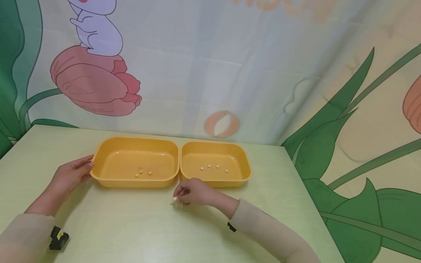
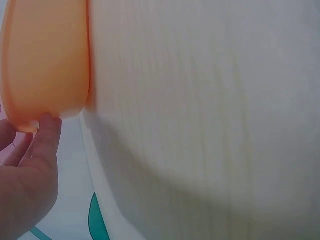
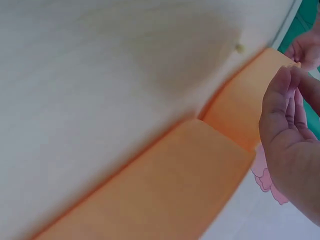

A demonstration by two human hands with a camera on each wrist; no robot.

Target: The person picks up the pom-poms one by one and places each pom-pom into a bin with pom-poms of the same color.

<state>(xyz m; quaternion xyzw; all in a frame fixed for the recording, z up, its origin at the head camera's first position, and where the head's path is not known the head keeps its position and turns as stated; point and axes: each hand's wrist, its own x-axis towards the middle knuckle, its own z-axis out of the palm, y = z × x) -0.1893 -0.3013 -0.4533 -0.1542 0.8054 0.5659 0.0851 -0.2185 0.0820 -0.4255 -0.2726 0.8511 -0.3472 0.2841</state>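
Two yellow plastic trays sit side by side. My left hand (image 1: 69, 176) holds the left tray (image 1: 135, 183) at its left end, thumb and fingers at the rim. A few small yellow beads (image 1: 150, 173) lie inside it. In the right tray (image 1: 227, 183) are several small white beads (image 1: 209, 166). In front of the trays, near where they meet, my right hand (image 1: 197, 192) pinches a white bead (image 1: 175, 198) between thumb and index finger. A yellow-green bead (image 1: 171, 203) lies on the table just beside those fingertips; the right wrist view shows it too (image 3: 239, 48).
The pale table (image 1: 131, 226) reaches back to a printed curtain (image 1: 184, 73) close behind the trays. Its right edge runs beside a leaf-patterned cloth (image 1: 348, 212). A black band piece (image 1: 59, 239) shows at the left sleeve.
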